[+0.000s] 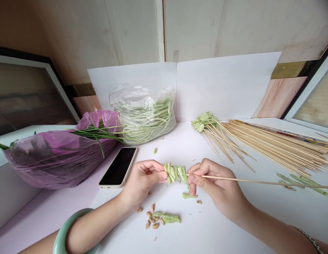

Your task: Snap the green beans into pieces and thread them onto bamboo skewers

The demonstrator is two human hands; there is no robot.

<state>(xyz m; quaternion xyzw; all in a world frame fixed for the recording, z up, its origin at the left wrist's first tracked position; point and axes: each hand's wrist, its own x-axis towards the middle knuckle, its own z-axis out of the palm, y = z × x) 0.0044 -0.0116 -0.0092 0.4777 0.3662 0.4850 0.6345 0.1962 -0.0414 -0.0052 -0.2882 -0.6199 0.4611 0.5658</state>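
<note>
Several short green bean pieces (175, 172) are threaded side by side on the tip of a long bamboo skewer (248, 180). My left hand (144, 176) pinches the leftmost pieces between thumb and fingers. Close to the pieces' right side, my right hand (216, 181) is closed around the skewer, whose shaft runs off to the right. Just under my right fingertips lies a loose bean piece (189, 195) on the white surface. Nearer to me are brown bean seeds (155, 226) and a split green pod (171, 218).
At the back stands a clear bag of long beans (150, 120). A purple bag (60, 155) with green stalks and a phone (118, 167) are at left. Filled bean skewers (206, 121), a pile of bare skewers (274, 141) and loose bean lengths (303, 181) lie at right.
</note>
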